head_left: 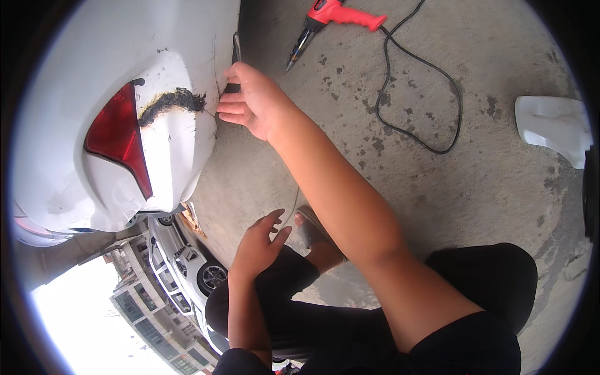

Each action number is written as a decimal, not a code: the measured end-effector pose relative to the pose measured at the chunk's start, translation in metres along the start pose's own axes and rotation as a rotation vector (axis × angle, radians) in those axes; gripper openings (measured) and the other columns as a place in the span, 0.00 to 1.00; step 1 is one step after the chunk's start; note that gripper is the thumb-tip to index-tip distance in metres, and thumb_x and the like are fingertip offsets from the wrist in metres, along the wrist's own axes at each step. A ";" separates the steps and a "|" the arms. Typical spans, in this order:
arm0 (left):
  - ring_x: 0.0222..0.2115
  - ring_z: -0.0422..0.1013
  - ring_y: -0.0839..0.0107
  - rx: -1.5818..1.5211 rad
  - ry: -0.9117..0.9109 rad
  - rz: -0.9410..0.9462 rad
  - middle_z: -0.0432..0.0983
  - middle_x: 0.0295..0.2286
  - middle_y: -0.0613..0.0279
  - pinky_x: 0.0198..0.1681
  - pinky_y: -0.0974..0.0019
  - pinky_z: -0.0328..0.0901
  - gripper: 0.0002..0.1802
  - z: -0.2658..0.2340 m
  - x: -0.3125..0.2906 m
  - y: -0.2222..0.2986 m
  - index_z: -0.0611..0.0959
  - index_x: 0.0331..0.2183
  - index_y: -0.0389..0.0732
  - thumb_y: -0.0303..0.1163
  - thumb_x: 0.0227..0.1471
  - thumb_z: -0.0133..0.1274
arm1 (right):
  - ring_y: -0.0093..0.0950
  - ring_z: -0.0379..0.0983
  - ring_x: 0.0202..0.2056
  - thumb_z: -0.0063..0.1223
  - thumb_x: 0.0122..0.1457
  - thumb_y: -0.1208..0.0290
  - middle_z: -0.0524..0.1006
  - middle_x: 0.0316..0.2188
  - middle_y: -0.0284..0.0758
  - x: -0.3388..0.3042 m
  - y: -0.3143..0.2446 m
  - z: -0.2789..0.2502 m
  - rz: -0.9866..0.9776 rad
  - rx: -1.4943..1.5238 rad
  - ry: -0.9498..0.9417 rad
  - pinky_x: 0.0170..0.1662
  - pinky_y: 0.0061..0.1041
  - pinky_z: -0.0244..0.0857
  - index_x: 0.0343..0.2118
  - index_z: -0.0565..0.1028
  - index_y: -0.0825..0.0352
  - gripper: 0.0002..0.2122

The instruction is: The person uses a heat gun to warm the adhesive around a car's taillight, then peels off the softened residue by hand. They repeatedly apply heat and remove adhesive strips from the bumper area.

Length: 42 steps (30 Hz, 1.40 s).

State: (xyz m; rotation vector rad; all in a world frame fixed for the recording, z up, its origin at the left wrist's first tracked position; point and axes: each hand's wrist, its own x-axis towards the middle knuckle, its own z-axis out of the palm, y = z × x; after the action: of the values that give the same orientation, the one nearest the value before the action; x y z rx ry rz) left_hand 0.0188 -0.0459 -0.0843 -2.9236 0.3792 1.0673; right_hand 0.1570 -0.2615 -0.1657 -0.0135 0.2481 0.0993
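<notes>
The white car bumper [187, 62] fills the upper left, with a red tail light [119, 134] set into it. A rough, blackened patch [172, 105] runs from the light toward the panel's edge. At that edge my right hand [250, 103] reaches out palm up, its fingers extended and spread, tips close to a fine strand [209, 112]. Whether they touch the panel is hard to tell. My left hand [257, 244] hovers over my knee, fingers and thumb apart. Beside it a thin wire-like line [296, 199] passes behind my right forearm; I cannot tell whether it is held.
A red heat gun [344, 14] with a metal nozzle lies on the concrete floor, its black cord [459, 106] looped beside it. A white plastic panel piece [553, 122] lies at the far right. A parked white car [172, 262] and a building [156, 312] stand at lower left.
</notes>
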 end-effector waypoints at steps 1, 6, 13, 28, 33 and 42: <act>0.41 0.81 0.49 0.020 -0.001 -0.023 0.82 0.43 0.40 0.44 0.57 0.74 0.27 0.000 0.000 -0.003 0.79 0.57 0.37 0.40 0.61 0.59 | 0.51 0.70 0.60 0.55 0.62 0.52 0.66 0.59 0.61 -0.001 0.000 0.000 -0.005 -0.004 -0.019 0.66 0.46 0.63 0.68 0.58 0.76 0.39; 0.40 0.81 0.49 -0.008 -0.004 0.009 0.82 0.43 0.40 0.45 0.56 0.74 0.27 0.003 0.006 -0.014 0.79 0.57 0.37 0.41 0.61 0.59 | 0.52 0.71 0.59 0.50 0.64 0.54 0.66 0.59 0.63 0.000 -0.005 -0.006 0.018 -0.008 -0.037 0.66 0.47 0.63 0.68 0.58 0.75 0.36; 0.40 0.81 0.48 0.035 -0.007 -0.002 0.82 0.43 0.40 0.45 0.55 0.74 0.27 0.005 0.009 -0.023 0.79 0.57 0.37 0.41 0.61 0.59 | 0.52 0.72 0.58 0.49 0.64 0.55 0.66 0.59 0.64 0.001 -0.008 -0.012 0.027 -0.026 -0.047 0.65 0.48 0.64 0.67 0.58 0.76 0.35; 0.41 0.80 0.47 0.018 -0.023 0.011 0.82 0.43 0.39 0.46 0.55 0.74 0.26 0.009 0.015 -0.018 0.80 0.56 0.37 0.40 0.61 0.60 | 0.54 0.71 0.59 0.50 0.64 0.58 0.65 0.59 0.66 -0.004 0.002 -0.008 0.000 0.054 -0.036 0.65 0.47 0.67 0.64 0.54 0.89 0.38; 0.43 0.80 0.47 0.016 -0.028 0.049 0.82 0.44 0.38 0.46 0.54 0.74 0.26 0.010 0.016 -0.016 0.79 0.56 0.37 0.40 0.61 0.59 | 0.54 0.71 0.59 0.50 0.64 0.59 0.64 0.60 0.66 -0.002 0.005 -0.011 0.029 0.118 -0.036 0.65 0.47 0.67 0.64 0.54 0.89 0.38; 0.43 0.80 0.48 0.058 -0.027 0.092 0.81 0.43 0.39 0.46 0.55 0.74 0.26 0.007 0.018 -0.011 0.79 0.57 0.36 0.40 0.62 0.59 | 0.50 0.72 0.59 0.52 0.62 0.58 0.68 0.58 0.63 -0.001 0.004 -0.013 0.046 0.078 -0.029 0.64 0.45 0.67 0.62 0.58 0.89 0.37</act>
State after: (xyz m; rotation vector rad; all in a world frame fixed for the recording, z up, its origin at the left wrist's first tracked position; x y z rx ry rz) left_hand 0.0305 -0.0385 -0.1018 -2.8631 0.5397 1.0856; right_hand 0.1522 -0.2583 -0.1775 0.0713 0.2236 0.1350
